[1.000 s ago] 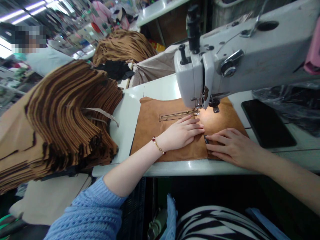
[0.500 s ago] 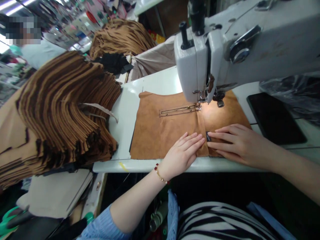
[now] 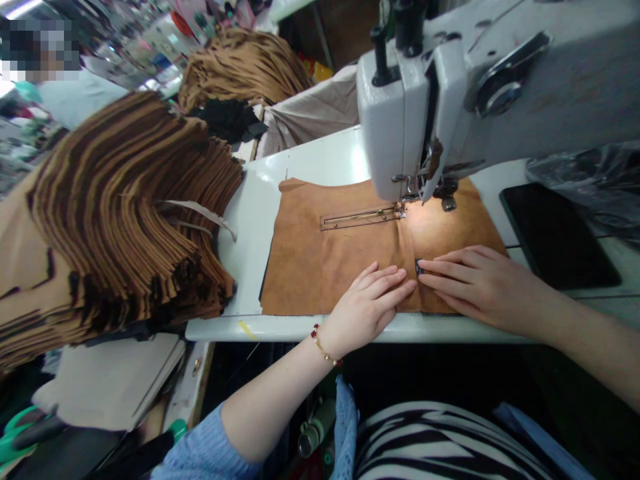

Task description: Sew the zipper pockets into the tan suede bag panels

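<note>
A brown fabric panel [image 3: 300, 267] lies flat on the white sewing table, partly under the head of a sewing machine [image 3: 415, 120]. A zipper [image 3: 363, 217] is set into the panel, its right end at the presser foot [image 3: 403, 211], where a lamp lights the cloth. My left hand [image 3: 373, 300] rests on the panel near its front edge, fingers stretched out. To its right my right hand [image 3: 480, 287] lies on the same panel with fingers extended. Its fingertips touch a small dark label [image 3: 419, 267] at a vertical seam, partly hidden by them.
A tall stack of brown cut pieces [image 3: 125, 213] stands at the left. A black phone [image 3: 560, 233] lies on the table at the right, near clear plastic [image 3: 595, 180]. More brown cloth [image 3: 245, 67] is piled behind. Green-handled scissors [image 3: 23, 430] sit at lower left; a person [image 3: 80, 97] is beyond.
The view has shifted slightly, so the machine appears a little further right. Both hands stay flat on the panel, with my right fingertips covering slightly more of the label.
</note>
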The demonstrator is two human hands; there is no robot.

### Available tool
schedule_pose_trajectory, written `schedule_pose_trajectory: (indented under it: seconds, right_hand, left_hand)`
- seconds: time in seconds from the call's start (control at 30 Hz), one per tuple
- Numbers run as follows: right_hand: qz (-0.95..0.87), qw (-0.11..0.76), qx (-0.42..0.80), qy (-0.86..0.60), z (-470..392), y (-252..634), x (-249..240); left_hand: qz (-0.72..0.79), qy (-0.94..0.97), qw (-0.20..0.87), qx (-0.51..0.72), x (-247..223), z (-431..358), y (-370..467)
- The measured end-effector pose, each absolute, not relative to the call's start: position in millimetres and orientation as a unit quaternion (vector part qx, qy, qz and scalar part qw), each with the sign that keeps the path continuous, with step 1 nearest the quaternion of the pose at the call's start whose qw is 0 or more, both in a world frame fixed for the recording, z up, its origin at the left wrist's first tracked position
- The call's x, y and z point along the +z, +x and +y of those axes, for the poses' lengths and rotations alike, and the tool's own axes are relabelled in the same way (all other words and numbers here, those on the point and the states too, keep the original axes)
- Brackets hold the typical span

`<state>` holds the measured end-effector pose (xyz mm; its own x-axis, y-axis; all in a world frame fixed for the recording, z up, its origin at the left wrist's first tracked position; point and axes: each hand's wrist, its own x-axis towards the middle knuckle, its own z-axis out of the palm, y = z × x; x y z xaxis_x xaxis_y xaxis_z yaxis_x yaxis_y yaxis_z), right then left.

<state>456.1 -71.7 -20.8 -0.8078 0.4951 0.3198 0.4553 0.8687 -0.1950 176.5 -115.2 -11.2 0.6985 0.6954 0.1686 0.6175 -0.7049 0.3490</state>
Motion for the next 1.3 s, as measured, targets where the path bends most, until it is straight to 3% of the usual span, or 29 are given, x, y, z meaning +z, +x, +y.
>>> schedule_pose_trajectory:
  seconds: [1.3]
  right_hand:
    - [-0.943, 0.184, 0.089, -0.263, -64.3, 460.2, -20.8]
  left_hand:
    - [0.377, 0.903, 0.136, 0.157, -8.9, -116.6, 180.6]
